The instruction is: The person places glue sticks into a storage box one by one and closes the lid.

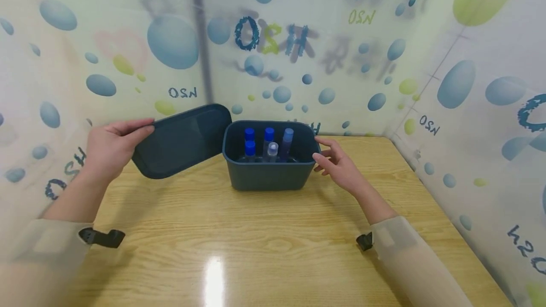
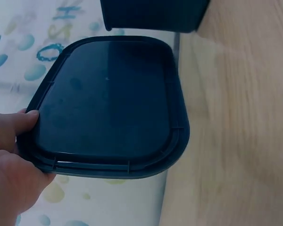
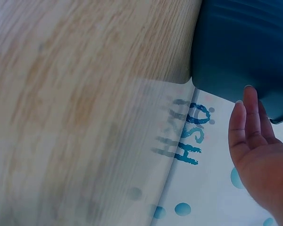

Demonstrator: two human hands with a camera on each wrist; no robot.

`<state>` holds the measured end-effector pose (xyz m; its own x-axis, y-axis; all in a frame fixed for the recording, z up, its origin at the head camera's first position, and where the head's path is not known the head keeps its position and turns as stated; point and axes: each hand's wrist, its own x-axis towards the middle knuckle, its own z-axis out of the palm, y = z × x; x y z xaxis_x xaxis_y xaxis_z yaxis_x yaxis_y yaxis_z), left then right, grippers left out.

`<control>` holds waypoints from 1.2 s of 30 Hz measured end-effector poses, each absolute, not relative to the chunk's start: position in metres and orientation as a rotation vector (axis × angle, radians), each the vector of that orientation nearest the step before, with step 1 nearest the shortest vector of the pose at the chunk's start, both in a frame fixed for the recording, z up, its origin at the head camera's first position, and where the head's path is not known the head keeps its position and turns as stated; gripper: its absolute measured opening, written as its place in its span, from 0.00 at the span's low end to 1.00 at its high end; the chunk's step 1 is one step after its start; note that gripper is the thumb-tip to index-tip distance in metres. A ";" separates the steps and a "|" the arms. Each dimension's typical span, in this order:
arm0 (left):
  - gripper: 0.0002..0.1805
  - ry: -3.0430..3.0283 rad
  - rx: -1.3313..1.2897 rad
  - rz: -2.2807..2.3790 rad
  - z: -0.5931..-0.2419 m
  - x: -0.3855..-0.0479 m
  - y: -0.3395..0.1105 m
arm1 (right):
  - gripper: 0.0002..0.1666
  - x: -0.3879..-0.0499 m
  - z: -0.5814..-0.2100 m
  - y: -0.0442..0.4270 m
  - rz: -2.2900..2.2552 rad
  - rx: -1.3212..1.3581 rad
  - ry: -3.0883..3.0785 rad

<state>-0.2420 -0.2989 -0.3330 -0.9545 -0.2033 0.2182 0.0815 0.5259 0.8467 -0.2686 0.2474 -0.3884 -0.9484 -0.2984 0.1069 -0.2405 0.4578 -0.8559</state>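
My left hand (image 1: 112,148) pinches one end of a dark blue-green lid (image 1: 183,141) between thumb and fingers, holding it tilted above the table, left of the box. In the left wrist view the lid (image 2: 108,101) shows a raised lip. The matching open box (image 1: 270,176) stands upright on the table. Inside are several upright tubes with blue caps (image 1: 269,134) and one with a clear cap (image 1: 273,148); their lower parts are partly hidden. At the box's right end is my right hand (image 1: 341,169), its fingers loosely extended by the rim and outer wall; contact is unclear.
The light wooden table (image 1: 256,231) reaches back to a patterned curtain (image 1: 324,60) with blue and green spots and lettering. A similar curtain (image 1: 490,117) borders the right edge, and another stretch hangs on the left.
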 end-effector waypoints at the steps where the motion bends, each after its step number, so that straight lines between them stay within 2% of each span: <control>1: 0.29 -2.449 0.103 -1.427 -0.330 -0.244 -0.296 | 0.35 -0.269 -0.388 0.248 -1.531 -0.486 2.632; 16: 0.17 -2.218 -0.080 -1.479 -0.302 -0.281 -0.236 | 0.35 -0.267 -0.387 0.247 -1.533 -0.517 2.626; 36: 0.12 -2.121 -0.355 -1.532 -0.287 -0.311 -0.160 | 0.36 -0.270 -0.369 0.250 -1.416 -0.481 2.716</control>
<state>-0.3111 -0.1600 -0.2867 -0.8428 -0.0764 0.5327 0.4817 0.3343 0.8101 -0.2701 0.2501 -0.3694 -0.9511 -0.2905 0.1051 -0.2525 0.5350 -0.8062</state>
